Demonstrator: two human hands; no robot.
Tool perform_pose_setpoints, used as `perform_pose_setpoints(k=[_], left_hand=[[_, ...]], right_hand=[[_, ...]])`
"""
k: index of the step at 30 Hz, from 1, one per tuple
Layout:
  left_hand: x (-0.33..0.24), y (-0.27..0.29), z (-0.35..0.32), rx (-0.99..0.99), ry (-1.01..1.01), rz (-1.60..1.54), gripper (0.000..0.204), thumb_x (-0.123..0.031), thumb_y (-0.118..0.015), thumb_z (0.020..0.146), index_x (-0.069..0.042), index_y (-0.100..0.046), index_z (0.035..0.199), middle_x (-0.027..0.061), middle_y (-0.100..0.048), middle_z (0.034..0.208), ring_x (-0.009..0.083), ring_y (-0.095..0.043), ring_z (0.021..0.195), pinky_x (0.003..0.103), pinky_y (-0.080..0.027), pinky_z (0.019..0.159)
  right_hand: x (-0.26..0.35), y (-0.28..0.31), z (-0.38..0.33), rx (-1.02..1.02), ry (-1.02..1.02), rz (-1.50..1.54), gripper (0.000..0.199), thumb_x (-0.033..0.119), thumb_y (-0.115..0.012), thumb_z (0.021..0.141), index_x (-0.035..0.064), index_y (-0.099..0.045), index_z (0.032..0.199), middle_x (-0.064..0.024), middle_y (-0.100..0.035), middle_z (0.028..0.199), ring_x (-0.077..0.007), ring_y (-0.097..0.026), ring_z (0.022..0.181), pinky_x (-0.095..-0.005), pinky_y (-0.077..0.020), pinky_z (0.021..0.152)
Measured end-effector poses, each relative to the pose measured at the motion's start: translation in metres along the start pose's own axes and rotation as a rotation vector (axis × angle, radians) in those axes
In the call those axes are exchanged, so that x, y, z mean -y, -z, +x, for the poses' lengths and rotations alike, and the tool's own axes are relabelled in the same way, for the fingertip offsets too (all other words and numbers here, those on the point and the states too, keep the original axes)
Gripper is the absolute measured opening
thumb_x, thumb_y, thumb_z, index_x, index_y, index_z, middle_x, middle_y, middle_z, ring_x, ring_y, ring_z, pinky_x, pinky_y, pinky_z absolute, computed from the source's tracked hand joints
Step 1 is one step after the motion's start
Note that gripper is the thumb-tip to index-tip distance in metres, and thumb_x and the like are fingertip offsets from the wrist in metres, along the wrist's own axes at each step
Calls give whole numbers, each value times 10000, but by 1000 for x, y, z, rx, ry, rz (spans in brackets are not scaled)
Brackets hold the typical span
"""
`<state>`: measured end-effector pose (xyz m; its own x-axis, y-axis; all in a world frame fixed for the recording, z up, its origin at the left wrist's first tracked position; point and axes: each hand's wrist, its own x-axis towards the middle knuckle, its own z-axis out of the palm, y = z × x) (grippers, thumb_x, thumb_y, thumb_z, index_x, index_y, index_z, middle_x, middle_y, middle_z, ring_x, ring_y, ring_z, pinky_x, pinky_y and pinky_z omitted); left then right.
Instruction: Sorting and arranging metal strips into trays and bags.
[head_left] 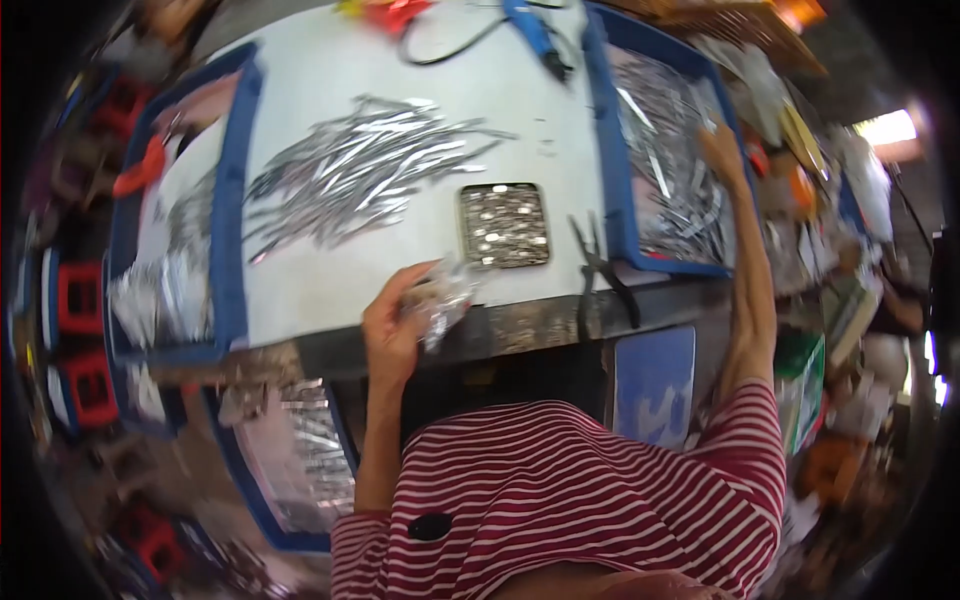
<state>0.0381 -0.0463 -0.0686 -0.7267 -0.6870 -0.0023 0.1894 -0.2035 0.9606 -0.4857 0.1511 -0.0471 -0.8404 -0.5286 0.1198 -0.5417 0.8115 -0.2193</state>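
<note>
Striped red and white shirt [560,490] of the person fills the near edge of the view, and both bare forearms rise from it toward the white tabletop [320,100]. Left hand [400,320] is at the near edge of the tabletop, and its grip is closed around a small bunch of shiny metal pieces [445,300], which stick out to the right of the fingers. Just beyond this bunch lies a small square tray of dark metal [505,225], filled with tiny bright parts. To the right of the tray, black pliers [600,275] lie with the handles hanging over the near edge.

Farther and to the left, a wide heap of thin silver metal strips [360,165] is spread on the tabletop. At the left side stands a blue plastic bin [228,200] with more shiny pieces inside.

Right hand [722,150] is stretched far to the right, into a second blue plastic bin [610,160] full of silver strips. Its fingers point down among the strips, but I cannot tell if the grip is closed on any of them. At the far edge lies a blue hand tool with a black cable [535,35].
</note>
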Motion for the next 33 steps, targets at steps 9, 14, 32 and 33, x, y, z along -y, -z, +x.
perform_pose_setpoints(k=[9,14,32,33], left_hand=[[-14,0,-2,99,-87,-115,299,-15,-505,758,-10,-509,1058,36,-538,906,71,-492,811,181,-405,699],[-16,0,-2,110,-75,-124,298,0,-498,757,-10,-510,1055,31,-539,907,74,-495,816,182,-408,701],[-15,2,0,152,-104,-72,328,-34,-540,749,1,-501,1072,35,-523,920,85,-485,837,196,-384,754],[-17,2,0,153,-99,-74,328,-34,-540,749,1,-501,1072,35,-523,920,85,-485,837,196,-384,754]], right_hand=[[49,49,-11,-117,114,381,294,201,-451,713,-14,-372,529,-24,-307,473,-94,-295,451,-317,-230,407],[150,88,-39,-188,354,204,229,177,-425,727,-4,-390,592,-13,-305,509,-89,-301,482,-286,-251,419],[448,-33,-105,167,1214,150,529,141,-482,735,165,-301,1232,-174,-540,638,-333,-545,583,-415,-429,546],[452,-33,-104,175,1172,147,527,146,-480,731,151,-308,1229,-174,-543,657,-333,-543,603,-414,-430,562]])
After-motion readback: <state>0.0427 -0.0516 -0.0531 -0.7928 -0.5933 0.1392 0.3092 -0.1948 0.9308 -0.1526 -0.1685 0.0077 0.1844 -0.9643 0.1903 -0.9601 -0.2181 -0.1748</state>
